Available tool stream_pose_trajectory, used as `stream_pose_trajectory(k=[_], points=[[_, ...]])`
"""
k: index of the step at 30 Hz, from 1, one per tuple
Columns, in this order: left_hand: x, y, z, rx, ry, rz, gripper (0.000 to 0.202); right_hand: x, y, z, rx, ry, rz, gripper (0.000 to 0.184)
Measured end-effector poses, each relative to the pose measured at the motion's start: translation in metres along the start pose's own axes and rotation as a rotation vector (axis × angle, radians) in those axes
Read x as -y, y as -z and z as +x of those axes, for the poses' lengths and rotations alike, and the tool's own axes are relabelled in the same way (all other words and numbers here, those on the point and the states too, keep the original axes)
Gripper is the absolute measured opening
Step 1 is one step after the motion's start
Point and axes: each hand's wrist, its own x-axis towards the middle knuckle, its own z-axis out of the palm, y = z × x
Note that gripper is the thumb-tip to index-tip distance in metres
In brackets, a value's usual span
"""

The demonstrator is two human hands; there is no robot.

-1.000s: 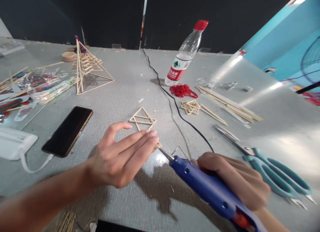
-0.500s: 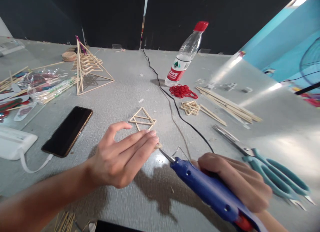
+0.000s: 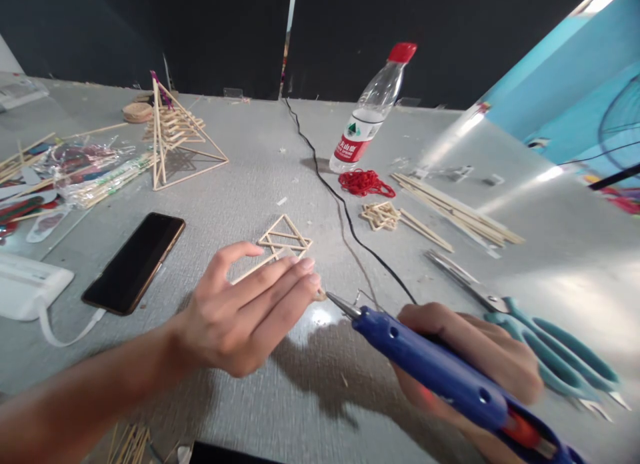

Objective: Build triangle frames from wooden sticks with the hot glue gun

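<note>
Two bare hands, left hand [image 3: 235, 317] and right hand [image 3: 480, 344], over a grey textured tabletop [image 3: 250, 191]. Glue gun [image 3: 435, 371]: blue plastic body with round recesses, tapered silvery metal nozzle [image 3: 343, 305], orange-red part [image 3: 520, 427] showing toward the rear. Small frame of thin pale wooden sticks [image 3: 286, 245]: diamond-like outline with crossing sticks, lying mid-table beside the left fingers, which cover its near portion.

Left hand: back toward the viewer, three fingers extended side by side to the right, one more bent and set off from them. Small pale wooden end [image 3: 320, 295] shows at the fingertips; thumb hidden, so cannot tell whether it is pinched or only pressed. Right hand: at lower right, knuckles up, clamped around the glue gun.

Gun's long axis runs diagonally from lower right; nozzle points leftward and away from the person, tip close by the wooden end. Frame: one corner points away from the person. Teal-handled metal scissors [image 3: 505, 309] lie right of the right hand.
</note>
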Motion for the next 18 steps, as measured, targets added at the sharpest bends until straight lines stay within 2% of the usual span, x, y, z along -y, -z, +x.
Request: stream_pose_trajectory(k=[12, 18], points=[[0.0001, 0.0013, 0.0017, 0.007, 0.006, 0.0, 0.023, -0.0003, -0.0004, 0.001, 0.006, -0.014, 0.073, 0.009], [0.0004, -0.0023, -0.0014, -0.04, 0.0, -0.024, 0.025, 0.0029, -0.0009, 0.0005, -0.005, -0.04, 0.051, 0.018]])
